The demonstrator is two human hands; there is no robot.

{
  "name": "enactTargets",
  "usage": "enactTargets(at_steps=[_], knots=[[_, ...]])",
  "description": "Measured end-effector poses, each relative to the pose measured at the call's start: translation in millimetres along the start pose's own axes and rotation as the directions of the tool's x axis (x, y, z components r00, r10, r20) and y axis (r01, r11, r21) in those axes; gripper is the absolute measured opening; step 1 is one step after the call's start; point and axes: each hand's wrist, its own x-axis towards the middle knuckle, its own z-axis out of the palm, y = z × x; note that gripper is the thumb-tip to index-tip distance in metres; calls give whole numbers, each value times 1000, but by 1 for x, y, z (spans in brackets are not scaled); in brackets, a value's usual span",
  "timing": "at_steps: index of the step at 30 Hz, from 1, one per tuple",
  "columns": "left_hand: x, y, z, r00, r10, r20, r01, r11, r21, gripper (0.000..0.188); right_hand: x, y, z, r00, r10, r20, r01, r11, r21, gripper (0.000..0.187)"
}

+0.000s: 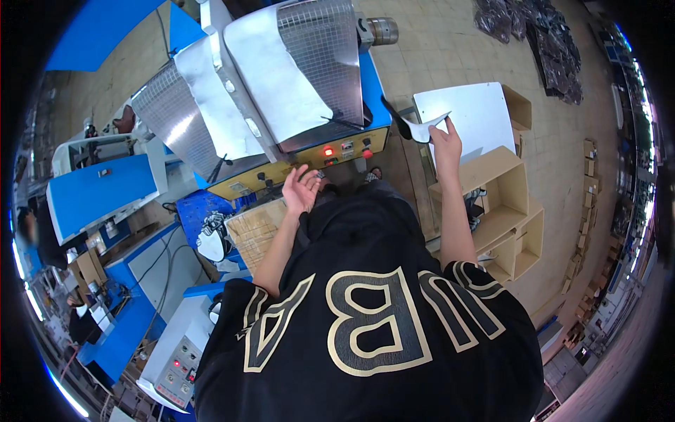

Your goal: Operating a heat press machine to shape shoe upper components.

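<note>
Head view: right hand (448, 144), at two o'clock, pinched one end of a curved black-and-white piece (420, 132) near a white board (485, 112); left hand (301, 188), at ten o'clock, was half open, its hold on a small dark object (320, 175) indeterminable; a grid-topped machine (327, 42) stood at eleven o'clock.

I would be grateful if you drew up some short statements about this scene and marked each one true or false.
1. The right hand holds a black-and-white piece. True.
2. The left hand grips that piece too. False: it is well away from it, open near the yellow panel.
3. A red light glows on the yellow panel. True.
4. The white board is left of the machine. False: the white board is to its right.
</note>
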Motion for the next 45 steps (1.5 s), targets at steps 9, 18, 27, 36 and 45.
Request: enactTargets(at_steps=[9, 18, 27, 36, 45], knots=[[-9, 11, 10, 937, 344, 55, -249, 552, 796, 27, -45, -78, -26, 990, -133, -45, 140, 963, 230, 65], [-128, 65, 173, 981, -28, 190, -72, 862, 501, 79, -119, -144, 30, 434, -672, 600, 715, 663, 225, 12], [-164, 103, 164, 758, 628, 178, -599, 561, 572, 27, -104, -168, 111, 419, -465, 780, 395, 867, 305, 33], [-158, 128, 133, 423, 810, 407, -347, -270, 898, 14, -28, -188, 227, 515, -400, 758, 362, 903, 230, 33], [-151, 164, 159, 364, 828, 427, -282, -339, 898, 19, -9, -192, 276, 616, -507, 603, 544, 827, 140, 37]])
